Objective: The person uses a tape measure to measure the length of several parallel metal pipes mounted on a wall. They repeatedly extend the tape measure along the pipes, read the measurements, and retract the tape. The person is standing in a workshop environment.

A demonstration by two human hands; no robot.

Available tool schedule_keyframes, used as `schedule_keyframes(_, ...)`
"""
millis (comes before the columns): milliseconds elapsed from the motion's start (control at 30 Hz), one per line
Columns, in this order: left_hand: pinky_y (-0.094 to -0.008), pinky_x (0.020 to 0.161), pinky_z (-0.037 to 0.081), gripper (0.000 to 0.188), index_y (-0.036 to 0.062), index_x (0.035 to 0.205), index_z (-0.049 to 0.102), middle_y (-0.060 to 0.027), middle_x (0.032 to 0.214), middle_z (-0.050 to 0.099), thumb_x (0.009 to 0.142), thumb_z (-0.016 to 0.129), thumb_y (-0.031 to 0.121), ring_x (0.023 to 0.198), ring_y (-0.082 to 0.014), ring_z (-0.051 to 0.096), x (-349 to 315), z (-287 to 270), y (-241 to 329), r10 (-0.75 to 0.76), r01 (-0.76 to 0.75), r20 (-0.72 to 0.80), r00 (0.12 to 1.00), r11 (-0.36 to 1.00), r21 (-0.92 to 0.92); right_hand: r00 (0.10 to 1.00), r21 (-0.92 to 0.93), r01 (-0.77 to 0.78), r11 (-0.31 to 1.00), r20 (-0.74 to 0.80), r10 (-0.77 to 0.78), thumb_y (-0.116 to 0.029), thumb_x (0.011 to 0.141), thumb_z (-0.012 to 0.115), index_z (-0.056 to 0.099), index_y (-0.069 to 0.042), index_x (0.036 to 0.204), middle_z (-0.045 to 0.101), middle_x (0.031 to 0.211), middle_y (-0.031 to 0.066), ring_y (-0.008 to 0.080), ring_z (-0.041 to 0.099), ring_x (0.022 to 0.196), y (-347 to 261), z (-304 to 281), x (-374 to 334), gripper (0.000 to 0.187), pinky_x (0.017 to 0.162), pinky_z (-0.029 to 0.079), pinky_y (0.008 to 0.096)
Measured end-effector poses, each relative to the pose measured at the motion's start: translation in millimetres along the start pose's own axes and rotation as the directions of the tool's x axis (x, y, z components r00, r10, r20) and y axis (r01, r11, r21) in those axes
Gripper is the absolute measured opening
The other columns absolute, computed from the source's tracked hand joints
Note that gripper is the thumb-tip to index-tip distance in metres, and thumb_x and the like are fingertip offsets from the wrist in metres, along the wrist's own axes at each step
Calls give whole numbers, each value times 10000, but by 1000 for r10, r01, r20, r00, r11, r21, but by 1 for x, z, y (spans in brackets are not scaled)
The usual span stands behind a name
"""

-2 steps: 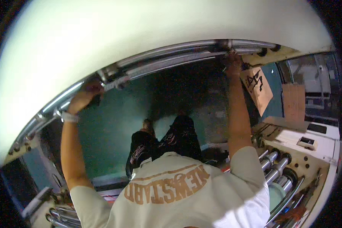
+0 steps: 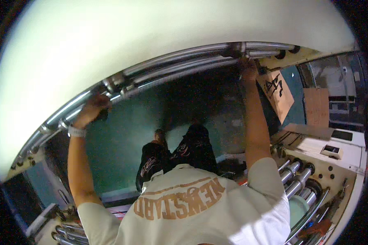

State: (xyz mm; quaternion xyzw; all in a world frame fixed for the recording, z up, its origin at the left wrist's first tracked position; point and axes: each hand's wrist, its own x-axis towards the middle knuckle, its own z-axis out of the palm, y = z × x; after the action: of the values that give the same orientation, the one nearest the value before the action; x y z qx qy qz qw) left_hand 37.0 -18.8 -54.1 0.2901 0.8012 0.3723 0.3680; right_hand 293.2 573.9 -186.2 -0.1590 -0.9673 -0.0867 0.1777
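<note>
Bars (image 2: pixel 178 56) run along the near edge of the white surface (image 2: pixel 151 24); left hand (image 2: pixel 93 109) and right hand (image 2: pixel 248 70) are at them, well apart; whether the fingers grip, I cannot tell

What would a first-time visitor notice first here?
Probably the big pale surface filling the top of the view, with shiny metal bars curving along its lower edge. Both arms reach up to those bars, the left hand left of the middle and the right hand well to the right. The light shirt with brown lettering stands out at the bottom.
</note>
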Motion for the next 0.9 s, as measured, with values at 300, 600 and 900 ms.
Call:
schedule_keyframes(300,-261,543,387,136,10,726,555,-43,608,541,805,501,108,572,-113,494,-51,94,-8,-175,176,60,983,984,-5,981,598,-93,796,190,-28,-233,807,550,585,-86,915,584,936,78,240,562,818,-5,-112,21,186,720,444,323)
schedule_keyframes(600,-236,571,383,87,-31,738,537,-53,642,542,796,491,15,621,-110,501,-56,150,-3,-269,266,-81,960,963,-49,962,477,69,876,202,-186,-276,810,524,577,-99,938,556,978,105,277,555,856,-11,-123,42,225,750,452,364)
schedule_keyframes(900,-234,574,383,81,-31,739,514,-51,634,522,801,486,14,609,-108,485,-62,169,4,-391,373,-85,917,912,-173,920,306,324,895,120,-374,-258,796,531,569,-142,901,541,944,58,286,561,780,0,-127,53,160,658,473,370)
